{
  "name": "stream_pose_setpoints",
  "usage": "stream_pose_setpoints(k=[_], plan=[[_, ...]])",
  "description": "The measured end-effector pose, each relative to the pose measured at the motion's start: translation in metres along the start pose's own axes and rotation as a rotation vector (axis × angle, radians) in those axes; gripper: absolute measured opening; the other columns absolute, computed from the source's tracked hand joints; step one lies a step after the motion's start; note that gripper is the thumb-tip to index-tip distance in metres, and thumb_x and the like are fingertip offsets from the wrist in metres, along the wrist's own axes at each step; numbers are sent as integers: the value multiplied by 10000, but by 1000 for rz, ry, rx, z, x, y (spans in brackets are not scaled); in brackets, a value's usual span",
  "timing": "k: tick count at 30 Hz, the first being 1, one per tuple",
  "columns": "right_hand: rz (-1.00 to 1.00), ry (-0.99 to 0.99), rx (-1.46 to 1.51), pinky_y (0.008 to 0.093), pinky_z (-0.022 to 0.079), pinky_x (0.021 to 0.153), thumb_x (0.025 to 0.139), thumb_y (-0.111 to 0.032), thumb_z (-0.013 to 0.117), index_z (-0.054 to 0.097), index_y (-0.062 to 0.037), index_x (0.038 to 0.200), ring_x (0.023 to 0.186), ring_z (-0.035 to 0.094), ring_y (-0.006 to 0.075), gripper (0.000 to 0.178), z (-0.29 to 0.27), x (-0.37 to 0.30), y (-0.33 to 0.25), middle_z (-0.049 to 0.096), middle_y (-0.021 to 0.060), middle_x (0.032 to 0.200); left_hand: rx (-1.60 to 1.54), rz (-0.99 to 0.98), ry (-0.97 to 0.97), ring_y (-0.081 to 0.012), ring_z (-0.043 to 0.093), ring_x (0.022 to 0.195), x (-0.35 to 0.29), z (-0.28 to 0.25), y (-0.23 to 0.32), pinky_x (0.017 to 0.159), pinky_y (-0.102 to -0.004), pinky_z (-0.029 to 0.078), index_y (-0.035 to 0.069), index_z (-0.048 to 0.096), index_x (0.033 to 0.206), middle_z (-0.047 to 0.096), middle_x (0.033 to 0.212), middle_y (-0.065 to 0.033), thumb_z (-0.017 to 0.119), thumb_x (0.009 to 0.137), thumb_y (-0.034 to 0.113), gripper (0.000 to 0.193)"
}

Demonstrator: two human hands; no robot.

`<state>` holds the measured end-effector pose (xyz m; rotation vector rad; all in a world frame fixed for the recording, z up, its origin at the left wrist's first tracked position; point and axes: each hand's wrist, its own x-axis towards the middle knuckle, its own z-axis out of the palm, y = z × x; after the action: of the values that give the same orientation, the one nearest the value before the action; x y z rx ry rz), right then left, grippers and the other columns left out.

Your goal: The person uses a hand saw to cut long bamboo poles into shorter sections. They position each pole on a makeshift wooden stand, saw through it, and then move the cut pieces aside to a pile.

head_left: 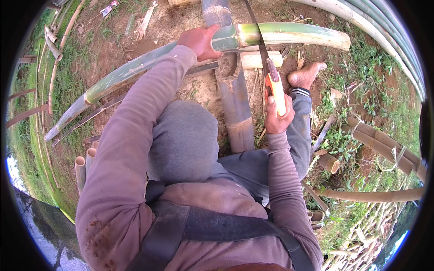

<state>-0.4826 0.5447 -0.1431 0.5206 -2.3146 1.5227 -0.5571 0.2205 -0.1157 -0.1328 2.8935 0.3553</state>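
A long green bamboo pole (pixel 131 63) lies crosswise over a thicker, greyish bamboo piece (pixel 238 108) on the ground. Gripping the pole left of its pale node is my left hand (pixel 200 43), fingers wrapped round the far side. My right hand (pixel 278 115) is closed on the orange and yellow handle of a handsaw (pixel 276 92). The saw's dark blade (pixel 257 27) crosses the pole just right of the node, pointing away from me. Whether the teeth have cut in cannot be made out. A shorter pale bamboo length (pixel 260 59) lies beneath the pole.
My bare foot (pixel 306 76) rests on the ground right of the saw. Several long bamboo poles (pixel 375 27) curve along the far right. Tied bamboo pieces (pixel 384 144) lie at the right, above a heap of split offcuts (pixel 361 244). Cut bamboo tubes (pixel 80 171) stand at the left.
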Motion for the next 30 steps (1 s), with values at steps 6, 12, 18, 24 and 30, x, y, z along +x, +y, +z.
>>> stream_pose_setpoints(k=[6,12,18,24,30], plan=[[93,-1,-11,348,543,666,950,-127,781,709,21,1065,702,694,222,202,5,11,-12,705,129,874,-106,28,-107,-412,694,1195,22,-11,-15,1034,-500,539,62,499,1555,688,1352,-246,903,683,511,1060],[-8,32,56,370,546,708,971,-166,725,698,9,1127,756,697,255,237,19,-7,34,693,138,917,-394,101,-302,-416,582,1348,62,-27,-41,1134,-442,456,-42,413,1565,593,1442,-302,927,631,540,1215],[150,4,87,355,543,755,995,-175,732,699,9,1158,819,696,228,248,12,-19,45,704,140,972,-232,56,-136,-407,608,1304,49,-38,-23,1111,-483,478,15,431,1534,598,1443,-252,914,666,594,1149],[84,30,73,283,523,642,1049,-227,693,672,22,1126,683,647,117,261,18,8,8,691,45,862,94,26,53,-402,697,1135,8,-8,-24,1024,-516,536,69,472,1520,697,1258,-210,920,732,408,968],[128,-11,67,358,556,672,960,-151,785,686,9,1088,712,710,220,227,28,45,0,728,133,863,-487,155,-434,-394,700,1137,71,-39,-89,1016,-495,547,80,528,1483,709,1271,-216,932,671,365,951]])
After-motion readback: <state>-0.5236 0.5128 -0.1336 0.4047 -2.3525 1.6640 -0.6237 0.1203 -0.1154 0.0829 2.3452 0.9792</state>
